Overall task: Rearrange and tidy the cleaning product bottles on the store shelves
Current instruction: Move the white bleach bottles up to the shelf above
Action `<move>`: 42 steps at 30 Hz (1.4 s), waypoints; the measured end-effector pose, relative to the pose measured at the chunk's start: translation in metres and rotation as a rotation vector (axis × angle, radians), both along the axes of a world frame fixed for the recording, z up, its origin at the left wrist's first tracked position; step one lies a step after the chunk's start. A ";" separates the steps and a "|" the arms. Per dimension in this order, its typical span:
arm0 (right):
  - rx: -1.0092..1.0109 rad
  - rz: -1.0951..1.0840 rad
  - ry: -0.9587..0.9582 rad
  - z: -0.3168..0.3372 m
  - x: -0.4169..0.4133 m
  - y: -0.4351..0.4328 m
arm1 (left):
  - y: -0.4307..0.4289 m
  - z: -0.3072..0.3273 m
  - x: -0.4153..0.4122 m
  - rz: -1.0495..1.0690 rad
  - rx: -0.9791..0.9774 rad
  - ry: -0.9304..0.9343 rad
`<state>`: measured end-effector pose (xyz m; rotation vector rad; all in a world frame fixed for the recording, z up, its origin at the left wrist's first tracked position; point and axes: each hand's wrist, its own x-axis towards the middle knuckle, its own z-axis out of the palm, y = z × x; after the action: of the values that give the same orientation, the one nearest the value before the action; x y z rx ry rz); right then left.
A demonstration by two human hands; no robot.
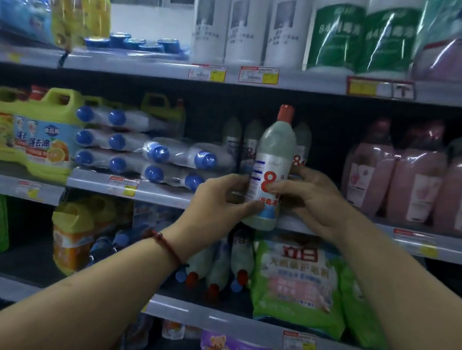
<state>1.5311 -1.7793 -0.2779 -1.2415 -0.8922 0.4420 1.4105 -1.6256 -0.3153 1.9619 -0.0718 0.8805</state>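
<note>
Grey bottle with red cap and red-lettered label, pink bottles right, yellow-green jug left, red bracelet

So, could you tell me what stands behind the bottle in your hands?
Behind the bottle, similar grey bottles stand upright; it, the left hand and right hand hide their lower parts.

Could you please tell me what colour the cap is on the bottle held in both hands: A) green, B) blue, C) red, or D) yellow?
C: the bottle gripped by the left hand and the right hand is topped with a red cap.
</note>
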 end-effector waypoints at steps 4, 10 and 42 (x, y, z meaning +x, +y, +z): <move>-0.048 -0.091 -0.013 0.019 0.040 -0.008 | -0.011 0.021 0.050 0.027 0.009 0.013; 0.008 -0.172 0.028 0.043 0.094 -0.012 | -0.019 0.050 0.120 0.003 -0.100 0.030; -0.306 -0.707 -0.651 0.014 0.137 0.124 | 0.043 0.028 0.188 0.712 0.197 0.102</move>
<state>1.6678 -1.6549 -0.2636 -1.9287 -0.8584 -0.4361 1.5982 -1.5824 -0.2873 2.2460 0.6576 1.2523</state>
